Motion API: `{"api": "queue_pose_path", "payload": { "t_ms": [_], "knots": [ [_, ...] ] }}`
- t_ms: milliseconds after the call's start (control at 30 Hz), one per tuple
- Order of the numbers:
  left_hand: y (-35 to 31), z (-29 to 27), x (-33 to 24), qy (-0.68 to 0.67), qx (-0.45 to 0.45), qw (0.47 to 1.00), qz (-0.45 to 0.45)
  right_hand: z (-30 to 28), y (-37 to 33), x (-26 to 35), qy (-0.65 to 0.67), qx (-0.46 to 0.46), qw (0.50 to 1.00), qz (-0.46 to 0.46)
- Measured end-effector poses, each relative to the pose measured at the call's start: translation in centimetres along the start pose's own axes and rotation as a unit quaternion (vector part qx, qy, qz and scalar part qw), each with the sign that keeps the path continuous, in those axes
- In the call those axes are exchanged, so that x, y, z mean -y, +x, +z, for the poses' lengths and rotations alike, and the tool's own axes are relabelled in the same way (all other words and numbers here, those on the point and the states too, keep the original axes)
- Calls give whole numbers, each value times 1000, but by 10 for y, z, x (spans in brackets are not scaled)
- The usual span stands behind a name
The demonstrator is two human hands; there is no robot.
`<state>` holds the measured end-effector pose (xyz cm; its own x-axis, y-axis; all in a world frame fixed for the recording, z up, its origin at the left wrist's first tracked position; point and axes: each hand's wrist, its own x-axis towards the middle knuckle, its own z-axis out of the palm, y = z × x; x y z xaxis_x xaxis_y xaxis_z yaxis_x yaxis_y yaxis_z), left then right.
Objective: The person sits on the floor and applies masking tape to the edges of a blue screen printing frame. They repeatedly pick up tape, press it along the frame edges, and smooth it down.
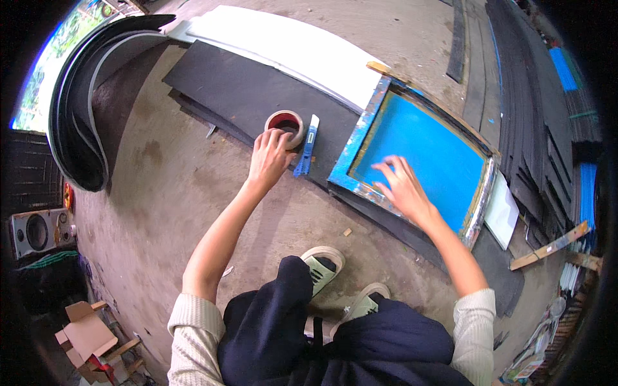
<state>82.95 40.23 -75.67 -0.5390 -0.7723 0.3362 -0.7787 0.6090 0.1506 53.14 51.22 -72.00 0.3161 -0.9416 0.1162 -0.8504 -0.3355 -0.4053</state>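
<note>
My left hand (pixel 269 159) is closed on the near rim of a roll of tape (pixel 297 121) with a red inner ring, its fingertips hooked over the edge. The roll sits on a stack of dark grey sheets (pixel 238 83). Just right of it lies a blue utility knife (pixel 308 151) with a pale end. My right hand (pixel 405 190) hovers over the near side of a paint-stained screen frame (pixel 367 138) with blue mesh (pixel 432 154). Its fingers are bent and apart, with nothing between them.
White sheets (pixel 277 42) lie beyond the dark stack. A curled black and grey sheet (pixel 71 103) stands at the far left, above a speaker (pixel 40 231) and cardboard box (pixel 90 331). Dark sheets (pixel 528 109) and a wooden strip (pixel 550 248) are at right.
</note>
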Motion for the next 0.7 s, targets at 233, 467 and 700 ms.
{"api": "queue_pose_path", "payload": {
  "t_ms": [233,467,700],
  "knots": [
    [8,14,29,66,114,989,62,49,118,7,142,-23,989,-37],
    [12,-33,-5,27,19,993,116,51,100,16,398,-74,905,130],
    [26,-89,-80,-75,-56,974,206,-38,29,49,630,-131,739,197]
  ]
}}
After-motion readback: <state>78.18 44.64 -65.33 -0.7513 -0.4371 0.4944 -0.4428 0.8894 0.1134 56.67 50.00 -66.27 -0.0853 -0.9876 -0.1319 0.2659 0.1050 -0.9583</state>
